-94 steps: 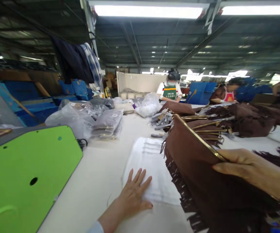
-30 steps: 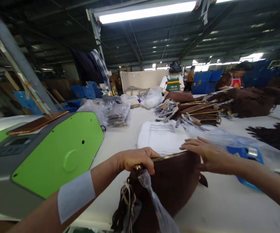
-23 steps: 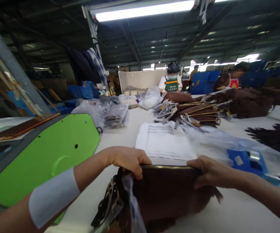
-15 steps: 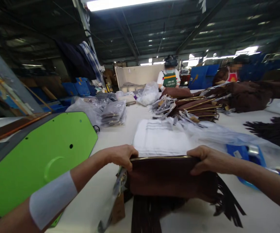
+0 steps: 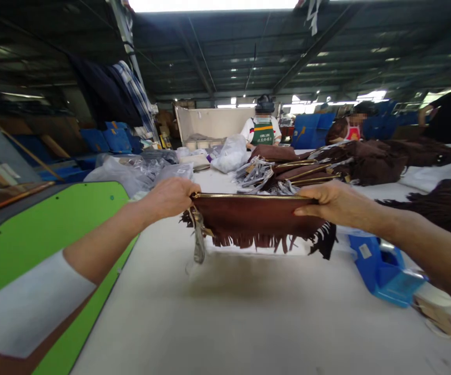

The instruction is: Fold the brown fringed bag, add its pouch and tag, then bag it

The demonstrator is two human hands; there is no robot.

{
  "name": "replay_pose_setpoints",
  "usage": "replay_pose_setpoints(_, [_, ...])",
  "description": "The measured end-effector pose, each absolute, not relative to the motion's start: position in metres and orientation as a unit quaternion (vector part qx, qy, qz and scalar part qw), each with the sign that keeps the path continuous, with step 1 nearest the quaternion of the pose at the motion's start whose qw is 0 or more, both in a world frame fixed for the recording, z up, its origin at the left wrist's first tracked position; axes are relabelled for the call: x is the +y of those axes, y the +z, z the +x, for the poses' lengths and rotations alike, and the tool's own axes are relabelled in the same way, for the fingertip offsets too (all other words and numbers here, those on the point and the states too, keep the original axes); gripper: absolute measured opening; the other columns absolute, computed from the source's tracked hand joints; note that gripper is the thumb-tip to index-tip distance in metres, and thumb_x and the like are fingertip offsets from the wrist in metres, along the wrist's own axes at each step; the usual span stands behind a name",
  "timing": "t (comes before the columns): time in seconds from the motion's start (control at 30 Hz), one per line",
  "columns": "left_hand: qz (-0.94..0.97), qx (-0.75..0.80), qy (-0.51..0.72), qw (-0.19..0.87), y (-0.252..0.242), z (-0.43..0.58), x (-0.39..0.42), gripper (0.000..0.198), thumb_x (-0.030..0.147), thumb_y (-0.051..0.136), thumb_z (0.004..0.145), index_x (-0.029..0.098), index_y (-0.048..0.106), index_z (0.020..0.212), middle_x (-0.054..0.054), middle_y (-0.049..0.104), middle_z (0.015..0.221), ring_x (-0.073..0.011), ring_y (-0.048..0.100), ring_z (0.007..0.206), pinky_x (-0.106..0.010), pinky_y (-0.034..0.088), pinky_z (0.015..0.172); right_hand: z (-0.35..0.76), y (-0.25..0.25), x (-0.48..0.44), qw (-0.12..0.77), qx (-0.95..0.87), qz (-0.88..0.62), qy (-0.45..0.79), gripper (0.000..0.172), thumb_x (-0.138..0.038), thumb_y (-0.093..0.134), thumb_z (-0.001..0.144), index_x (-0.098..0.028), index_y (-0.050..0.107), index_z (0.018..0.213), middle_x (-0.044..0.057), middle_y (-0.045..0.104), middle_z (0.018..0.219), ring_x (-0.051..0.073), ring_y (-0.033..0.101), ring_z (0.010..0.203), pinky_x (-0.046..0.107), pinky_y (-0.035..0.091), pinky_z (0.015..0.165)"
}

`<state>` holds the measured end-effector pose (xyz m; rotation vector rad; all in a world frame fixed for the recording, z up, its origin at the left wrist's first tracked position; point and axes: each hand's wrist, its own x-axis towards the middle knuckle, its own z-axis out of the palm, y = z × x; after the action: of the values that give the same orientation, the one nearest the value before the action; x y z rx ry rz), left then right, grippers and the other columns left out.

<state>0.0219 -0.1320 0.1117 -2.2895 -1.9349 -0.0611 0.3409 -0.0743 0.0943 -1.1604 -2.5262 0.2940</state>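
A brown fringed zipper pouch (image 5: 249, 216) hangs stretched between my two hands, above the white table (image 5: 210, 323). My left hand (image 5: 173, 199) pinches its top left corner at the end of the brass zipper. The top right corner is gripped by my right hand (image 5: 329, 205), thumb on the near face. From the left end dangles a wrapped grey strip with a tag (image 5: 199, 237). Dark fringe hangs along the bottom and at both sides. Behind the pouch lies white sheet material (image 5: 254, 250), mostly hidden by it.
A green panel (image 5: 73, 224) stands at the left. A blue tape dispenser (image 5: 385, 271) sits to the right, with a brown tag (image 5: 442, 315) near it. Brown pouches (image 5: 307, 169) are piled farther back, beside plastic bags (image 5: 231, 153). Two co-workers (image 5: 264, 133) are across the table.
Both hands have raised the pouch up and away from me, stretching it level. Its fringe has swung clear of the near tabletop. The view has shifted slightly.
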Motion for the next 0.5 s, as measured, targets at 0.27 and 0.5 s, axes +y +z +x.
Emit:
replay_pose_setpoints(0.27, [-0.749, -0.649, 0.022, 0.131, 0.125, 0.013, -0.116, 0.022, 0.007, 0.049, 0.066, 0.016, 0.067, 0.076, -0.003, 0.06, 0.065, -0.0154, 0.05, 0.062, -0.022, 0.027, 0.052, 0.323, 0.104, -0.065, 0.125, -0.899, -0.42, -0.009, 0.029, -0.038, 0.05, 0.077, -0.022, 0.039, 0.056, -0.003, 0.039, 0.054, 0.011, 0.039, 0.053, 0.027, 0.024, 0.056])
replay_pose_setpoints(0.5, [-0.755, -0.632, 0.04, 0.174, 0.111, 0.01, -0.103, 0.029, 0.008, 0.04, 0.074, 0.012, 0.067, 0.082, -0.005, 0.064, 0.073, -0.0189, 0.057, 0.07, -0.024, 0.039, 0.063, 0.317, 0.091, -0.047, 0.111, -0.899, -0.422, -0.043, 0.029, -0.038, 0.055, 0.075, -0.024, 0.039, 0.055, -0.001, 0.044, 0.051, 0.015, 0.043, 0.051, 0.028, 0.027, 0.051])
